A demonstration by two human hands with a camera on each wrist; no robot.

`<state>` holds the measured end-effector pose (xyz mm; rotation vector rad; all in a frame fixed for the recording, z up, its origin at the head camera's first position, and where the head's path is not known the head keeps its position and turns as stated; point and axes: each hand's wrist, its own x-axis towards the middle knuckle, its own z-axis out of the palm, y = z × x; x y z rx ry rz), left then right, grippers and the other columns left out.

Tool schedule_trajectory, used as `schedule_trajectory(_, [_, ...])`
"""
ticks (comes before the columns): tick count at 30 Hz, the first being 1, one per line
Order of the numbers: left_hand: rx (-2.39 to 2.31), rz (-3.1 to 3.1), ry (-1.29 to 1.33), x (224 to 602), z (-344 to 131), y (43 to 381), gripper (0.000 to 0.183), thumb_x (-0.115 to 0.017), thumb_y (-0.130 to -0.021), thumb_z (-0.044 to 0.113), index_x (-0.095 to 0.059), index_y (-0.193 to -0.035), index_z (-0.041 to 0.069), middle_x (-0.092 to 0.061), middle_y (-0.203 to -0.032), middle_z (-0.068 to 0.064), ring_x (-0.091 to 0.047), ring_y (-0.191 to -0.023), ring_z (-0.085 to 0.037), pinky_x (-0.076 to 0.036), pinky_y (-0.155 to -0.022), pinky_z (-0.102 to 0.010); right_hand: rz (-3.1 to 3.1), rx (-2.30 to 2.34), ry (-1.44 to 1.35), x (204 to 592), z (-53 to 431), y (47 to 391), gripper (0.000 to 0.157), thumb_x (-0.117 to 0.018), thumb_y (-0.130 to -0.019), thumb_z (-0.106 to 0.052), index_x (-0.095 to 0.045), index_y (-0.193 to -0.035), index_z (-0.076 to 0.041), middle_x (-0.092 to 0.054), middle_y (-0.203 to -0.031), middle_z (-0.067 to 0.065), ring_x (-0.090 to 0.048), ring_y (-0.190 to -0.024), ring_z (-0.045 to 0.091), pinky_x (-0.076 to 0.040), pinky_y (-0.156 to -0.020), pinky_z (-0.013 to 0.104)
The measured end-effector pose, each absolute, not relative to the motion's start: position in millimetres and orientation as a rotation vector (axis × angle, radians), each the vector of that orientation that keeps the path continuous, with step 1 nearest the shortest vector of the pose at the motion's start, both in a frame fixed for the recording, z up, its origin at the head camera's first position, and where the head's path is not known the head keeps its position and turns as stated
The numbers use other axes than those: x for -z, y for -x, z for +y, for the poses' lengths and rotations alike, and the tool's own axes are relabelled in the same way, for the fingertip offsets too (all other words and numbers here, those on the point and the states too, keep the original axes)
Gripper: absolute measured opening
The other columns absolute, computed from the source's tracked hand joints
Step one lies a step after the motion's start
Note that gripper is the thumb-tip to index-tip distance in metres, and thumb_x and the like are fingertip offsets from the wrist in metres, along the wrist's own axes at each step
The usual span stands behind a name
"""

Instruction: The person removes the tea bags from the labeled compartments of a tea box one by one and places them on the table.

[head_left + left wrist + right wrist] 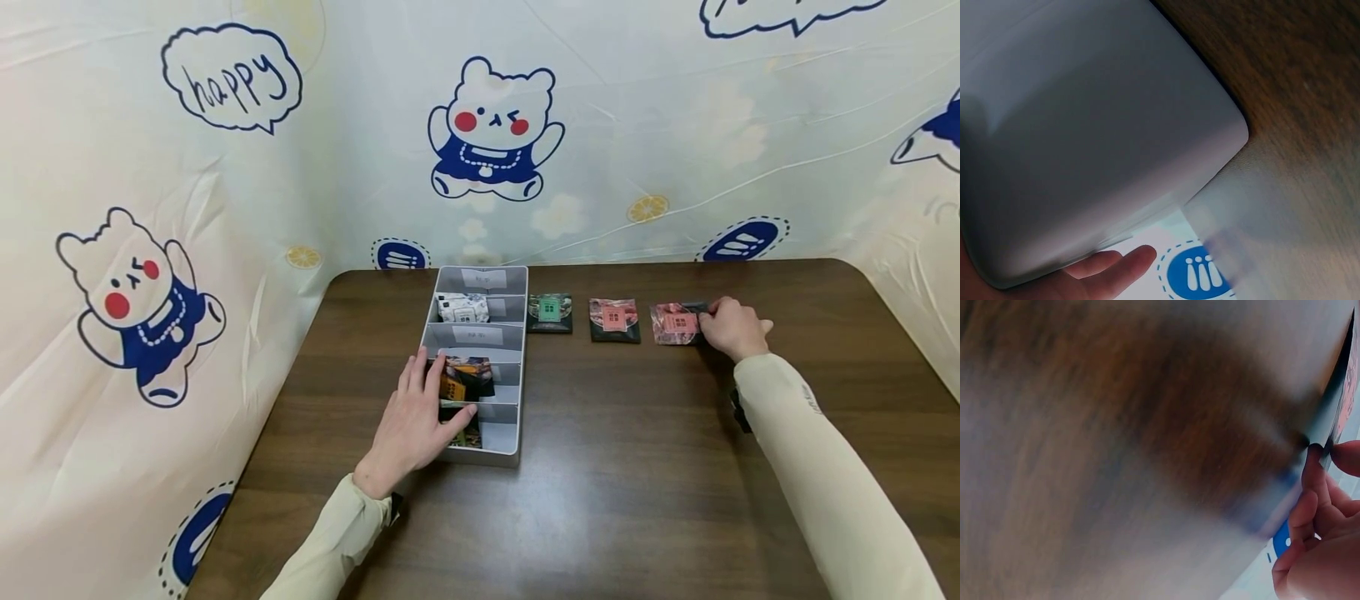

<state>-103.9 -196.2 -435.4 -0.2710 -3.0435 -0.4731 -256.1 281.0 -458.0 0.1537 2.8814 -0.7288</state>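
My right hand (pixel 733 330) pinches the right edge of a pink-and-black sachet (pixel 677 325) at the right end of a row on the table. In the right wrist view, thumb and finger meet on the edge of the tilted sachet (pixel 1347 403). My left hand (pixel 411 421) rests with spread fingers over the left side of a grey divided box (pixel 501 457). Under and beside its fingers, orange-and-black sachets (pixel 471 379) lie in one compartment and a dark sachet (pixel 471 433) in the front one, partly covered.
Left of the held sachet lie a red-and-black sachet (pixel 615 321) and a green-and-black sachet (pixel 550 313), the green one beside the box. White patterned sachets (pixel 462 308) fill a rear compartment. The wooden table (pixel 615 483) meets a printed curtain (pixel 645 125) behind.
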Motion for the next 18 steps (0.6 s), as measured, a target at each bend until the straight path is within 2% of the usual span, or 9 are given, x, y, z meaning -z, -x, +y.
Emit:
schedule_trajectory(5, [0.476, -3.044, 0.269, 435.9, -196.3, 104.0, 0.089, -0.045, -0.088, 0.07, -0.026, -0.152, 0.012, -0.013, -0.161, -0.018, -0.019, -0.146, -0.04, -0.038, -0.104, -0.061, 2.924, 0.688, -0.164, 457.9, 279.1, 254.3, 0.042, -0.043, -0.095, -0.024, -0.056, -0.113, 0.012, -0.056, -0.113, 0.036, -0.047, -0.1, 0.053, -0.022, -0.081, 0.062])
schedule_trajectory(13, [0.477, -3.046, 0.269, 434.6, -195.8, 103.0, 0.089, -0.045, -0.088, 0.07, -0.026, -0.152, 0.013, -0.014, -0.161, -0.018, -0.02, -0.146, -0.039, -0.037, -0.105, -0.06, 2.956, 0.67, -0.175, 459.7, 279.4, 253.8, 0.04, -0.043, -0.092, -0.022, -0.061, -0.108, 0.01, -0.058, -0.11, 0.036, -0.041, -0.103, 0.056, -0.022, -0.079, 0.064])
schedule_trajectory(18, [0.477, -3.047, 0.268, 434.3, -195.3, 103.7, 0.089, -0.044, -0.088, 0.071, -0.025, -0.153, 0.013, -0.013, -0.161, -0.018, -0.019, -0.146, -0.039, -0.037, -0.105, -0.06, 2.997, 0.697, -0.172, 458.6, 279.1, 253.9, 0.04, -0.044, -0.093, -0.024, -0.059, -0.11, 0.01, -0.053, -0.113, 0.036, -0.037, -0.103, 0.053, -0.028, -0.083, 0.065])
